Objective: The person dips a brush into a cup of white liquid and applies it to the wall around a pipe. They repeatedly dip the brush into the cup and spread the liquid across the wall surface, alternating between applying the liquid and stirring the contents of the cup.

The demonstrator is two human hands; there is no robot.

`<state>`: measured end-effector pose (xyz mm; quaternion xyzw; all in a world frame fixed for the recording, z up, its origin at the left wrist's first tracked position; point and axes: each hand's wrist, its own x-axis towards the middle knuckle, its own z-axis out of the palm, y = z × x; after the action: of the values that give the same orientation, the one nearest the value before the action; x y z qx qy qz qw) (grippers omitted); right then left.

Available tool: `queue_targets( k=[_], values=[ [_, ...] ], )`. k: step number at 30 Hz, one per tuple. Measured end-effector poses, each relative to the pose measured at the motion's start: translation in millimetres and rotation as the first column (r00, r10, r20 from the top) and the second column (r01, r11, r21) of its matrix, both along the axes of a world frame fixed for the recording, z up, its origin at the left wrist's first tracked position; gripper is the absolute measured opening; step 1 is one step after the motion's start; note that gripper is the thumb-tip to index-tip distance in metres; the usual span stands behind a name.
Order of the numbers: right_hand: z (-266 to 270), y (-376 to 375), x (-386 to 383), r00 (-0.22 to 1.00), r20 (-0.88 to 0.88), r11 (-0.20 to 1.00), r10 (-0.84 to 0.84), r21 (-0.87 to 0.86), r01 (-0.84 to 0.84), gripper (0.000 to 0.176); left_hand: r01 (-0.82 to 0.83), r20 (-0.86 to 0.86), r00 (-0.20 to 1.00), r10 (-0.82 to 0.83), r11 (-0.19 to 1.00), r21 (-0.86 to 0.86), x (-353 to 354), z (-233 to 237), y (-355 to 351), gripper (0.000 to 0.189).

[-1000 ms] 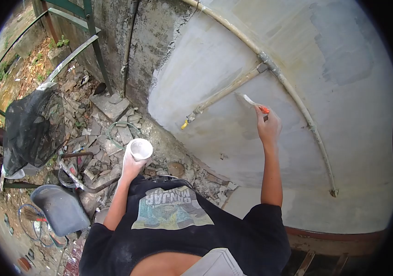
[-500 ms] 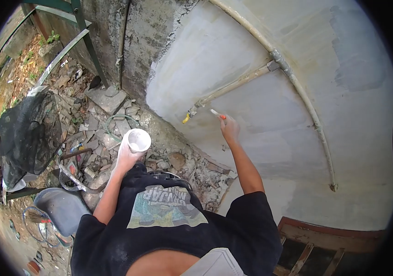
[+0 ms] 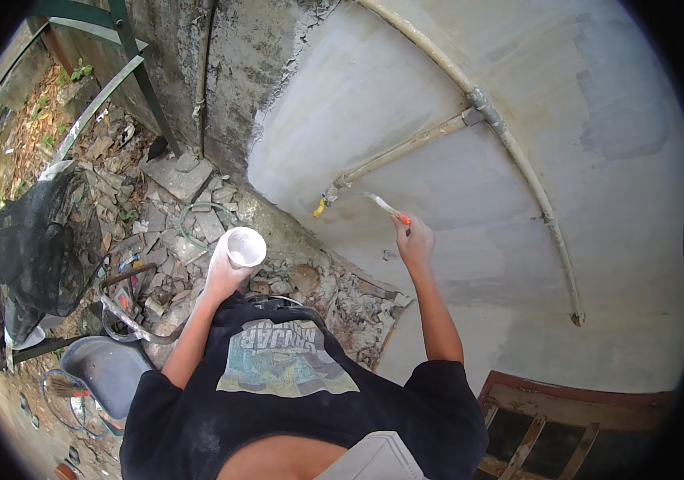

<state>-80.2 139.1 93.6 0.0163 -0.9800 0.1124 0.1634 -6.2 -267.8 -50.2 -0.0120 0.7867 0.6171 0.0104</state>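
Note:
My right hand [image 3: 416, 242] grips a paintbrush [image 3: 386, 206] with an orange handle, its bristles touching the pale grey wall [image 3: 470, 200] just below the horizontal pipe [image 3: 402, 154]. A yellow tap [image 3: 320, 209] ends that pipe, a little left of the brush tip. My left hand [image 3: 226, 276] holds a white cup [image 3: 244, 247] upright at waist height, away from the wall; whitish paint shows inside it. I wear a black printed shirt.
A long curved pipe [image 3: 518, 172] runs down the wall. Broken rubble and stones [image 3: 190, 200] cover the ground along the wall's foot. A black net bag [image 3: 42, 240], a grey seat [image 3: 106, 370] and green metal rails [image 3: 130, 64] stand at left. A wooden frame [image 3: 566, 416] lies lower right.
My right hand swept the brush from under the pipe junction down and left toward the tap, then back a little to the right. The cup stayed nearly still.

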Motion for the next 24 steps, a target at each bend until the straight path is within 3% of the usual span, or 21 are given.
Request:
queue_targets(
  k=[4,8,12,20,24],
  values=[
    [-60,1,-30,0.999,0.053,0.999,0.009,-0.049,-0.006,0.025,0.0,-0.02,1.0,0.0,1.0,-0.012,1,5,-4,0.074],
    [-74,-5,-49,0.999,0.033,1.0,-0.004,-0.031,0.005,0.025,-0.027,-0.005,1.0,0.027,1.0,0.003,7,17,-11,0.073],
    [-62,-9,-57,0.999,-0.041,0.995,-0.022,-0.095,0.018,0.026,-0.053,-0.022,0.998,0.053,0.998,-0.018,18,8,-18,0.073],
    [26,-16,-23,0.985,-0.171,0.993,-0.023,-0.115,0.003,0.022,-0.05,-0.011,0.999,0.05,0.999,-0.008,19,5,-18,0.075],
    [-4,-16,-15,0.998,-0.05,0.997,0.034,-0.068,-0.037,0.023,0.027,-0.073,0.997,-0.028,1.0,-0.015,8,-4,-10,0.075]
  ],
)
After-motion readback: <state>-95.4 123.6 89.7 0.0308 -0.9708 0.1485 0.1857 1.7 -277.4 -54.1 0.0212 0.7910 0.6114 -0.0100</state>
